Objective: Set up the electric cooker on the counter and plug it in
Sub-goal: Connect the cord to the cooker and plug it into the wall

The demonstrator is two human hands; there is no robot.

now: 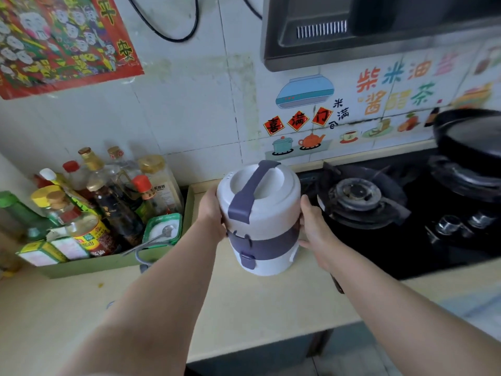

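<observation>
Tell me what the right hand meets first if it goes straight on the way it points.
The right hand grips the cooker's right side, pointing forward. Straight on, it would likely slip past the cooker and reach the tiled wall first, close beside the gas burner; depth is unclear.

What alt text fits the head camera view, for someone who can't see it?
The left hand and right hand hold a white and purple cooker by its sides at a beige counter. A tray of bottles stands to its left and a black gas stove to its right.
</observation>
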